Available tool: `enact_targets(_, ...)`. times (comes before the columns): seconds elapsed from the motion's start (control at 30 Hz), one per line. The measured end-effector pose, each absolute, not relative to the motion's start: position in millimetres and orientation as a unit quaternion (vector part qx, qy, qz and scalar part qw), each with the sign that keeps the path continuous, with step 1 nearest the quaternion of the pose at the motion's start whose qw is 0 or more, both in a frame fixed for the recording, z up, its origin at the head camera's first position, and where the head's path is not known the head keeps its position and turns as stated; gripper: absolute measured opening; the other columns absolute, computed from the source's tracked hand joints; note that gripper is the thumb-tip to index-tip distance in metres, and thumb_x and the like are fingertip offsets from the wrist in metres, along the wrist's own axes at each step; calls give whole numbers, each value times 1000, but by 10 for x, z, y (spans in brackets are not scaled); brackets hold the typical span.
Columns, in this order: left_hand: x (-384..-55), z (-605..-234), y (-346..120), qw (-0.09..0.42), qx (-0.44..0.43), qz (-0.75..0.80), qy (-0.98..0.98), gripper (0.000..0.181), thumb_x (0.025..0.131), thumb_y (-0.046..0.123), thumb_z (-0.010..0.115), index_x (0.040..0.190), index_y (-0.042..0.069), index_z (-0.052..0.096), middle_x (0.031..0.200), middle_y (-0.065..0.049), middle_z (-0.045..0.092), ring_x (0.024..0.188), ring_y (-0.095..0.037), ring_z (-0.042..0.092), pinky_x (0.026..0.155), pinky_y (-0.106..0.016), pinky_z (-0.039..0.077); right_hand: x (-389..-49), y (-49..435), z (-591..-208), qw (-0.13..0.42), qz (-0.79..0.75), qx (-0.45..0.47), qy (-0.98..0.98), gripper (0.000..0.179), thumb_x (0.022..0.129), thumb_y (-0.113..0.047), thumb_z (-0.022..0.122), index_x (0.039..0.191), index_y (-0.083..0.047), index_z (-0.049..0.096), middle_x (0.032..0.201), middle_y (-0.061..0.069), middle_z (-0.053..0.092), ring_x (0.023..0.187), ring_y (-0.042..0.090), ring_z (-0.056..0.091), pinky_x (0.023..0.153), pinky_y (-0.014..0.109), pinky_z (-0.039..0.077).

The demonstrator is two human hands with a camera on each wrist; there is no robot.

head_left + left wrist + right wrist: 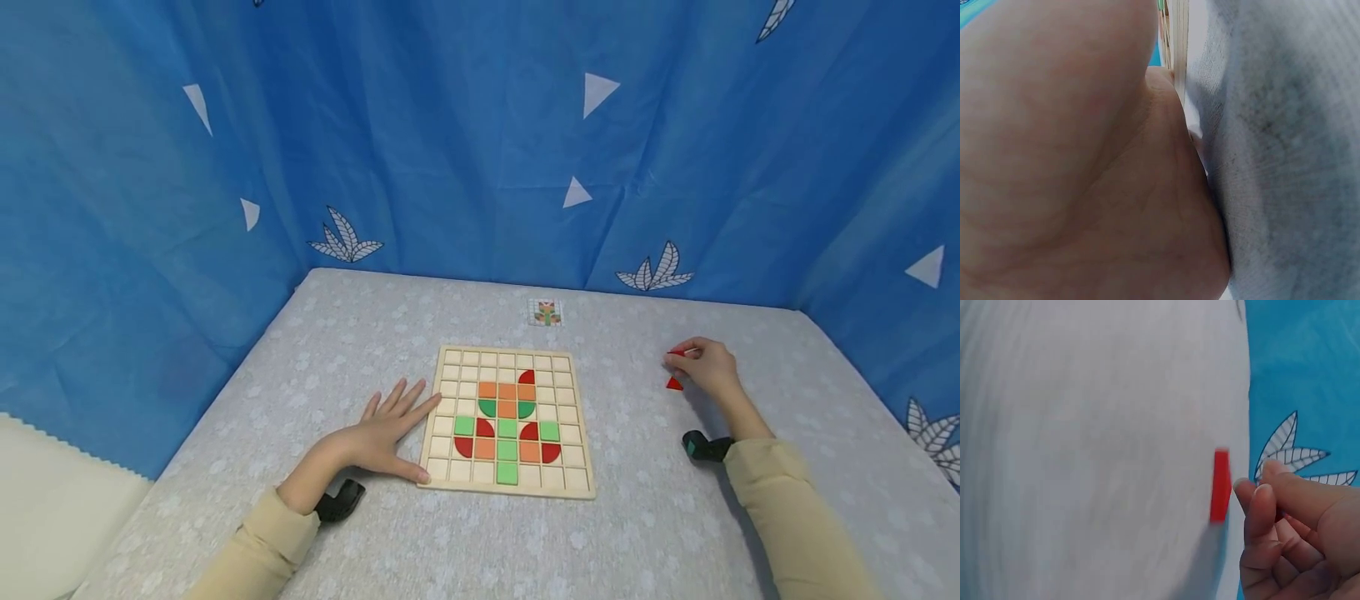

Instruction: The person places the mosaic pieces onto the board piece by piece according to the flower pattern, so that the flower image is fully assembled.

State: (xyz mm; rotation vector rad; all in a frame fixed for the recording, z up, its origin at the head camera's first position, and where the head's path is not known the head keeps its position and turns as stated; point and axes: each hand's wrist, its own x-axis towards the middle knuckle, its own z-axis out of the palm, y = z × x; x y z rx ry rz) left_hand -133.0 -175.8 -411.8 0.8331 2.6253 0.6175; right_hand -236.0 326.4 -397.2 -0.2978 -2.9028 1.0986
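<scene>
A wooden grid board [577,483] bears orange, green and red pieces in a flower-like pattern. Beside its left edge my left hand [378,437] lies with fingers spread, thumb touching the lower left corner and index finger at the left rim. The left wrist view is mostly filled by the palm. Off to the right, my right hand [708,367] pinches a small red piece [678,353] above the table; in the right wrist view the fingers [1263,509] mostly hide it. A red triangular piece [674,384] rests on the cloth just below that hand.
Behind the board lies a small pattern card [545,312] showing a similar flower design. Pale patterned cloth [360,333] covers the table, and a blue curtain [480,150] hangs along its back and sides.
</scene>
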Motion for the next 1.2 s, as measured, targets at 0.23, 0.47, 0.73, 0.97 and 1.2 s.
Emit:
enact_targets(0.23, -1337, -4123, -1765, 162, 291, 218, 918, 109, 72, 62, 70, 152, 12, 14, 154, -17, -3, 137, -38, -12, 101, -62, -7, -2426, 3035, -3907, 2, 404, -52, -913, 32, 95, -19, 58, 116, 4, 56, 83, 12, 64, 74, 24, 57, 58, 27, 44)
enact_targets(0.47, -1343, -4129, -1766, 157, 290, 213, 920, 109, 72, 61, 70, 152, 12, 14, 154, -17, -2, 137, -38, -12, 102, -62, -7, -2472, 2692, -3796, -6, 464, 11, -886, 34, 98, -8, 50, 129, 3, 52, 96, 18, 64, 87, 29, 59, 72, 28, 50)
enact_targets(0.73, -1330, -4111, -1752, 160, 289, 210, 920, 109, 72, 61, 70, 152, 12, 14, 154, -18, -2, 137, -38, -12, 102, -61, -7, -2490, 2285, -3709, -34, 539, 45, -841, 31, 94, -12, 59, 114, 11, 55, 95, 19, 65, 78, 19, 67, 80, 35, 51)
enact_targets(0.97, -1340, -4103, -1742, 159, 290, 207, 921, 109, 72, 60, 70, 152, 13, 14, 154, -17, -2, 137, -37, -12, 102, -61, -6, -2490, 1915, -3717, -49, 544, 73, -834, 28, 94, -14, 59, 110, 9, 61, 95, 15, 65, 78, 19, 64, 81, 42, 50)
enact_targets(1.2, -1332, -4091, -1743, 161, 288, 210, 920, 109, 72, 60, 71, 152, 12, 14, 154, -17, -2, 137, -38, -12, 102, -61, -6, -2450, 1615, -3801, -95, 569, 105, -810, 24, 93, -13, 61, 106, 8, 62, 88, 12, 64, 88, 41, 60, 81, 45, 50)
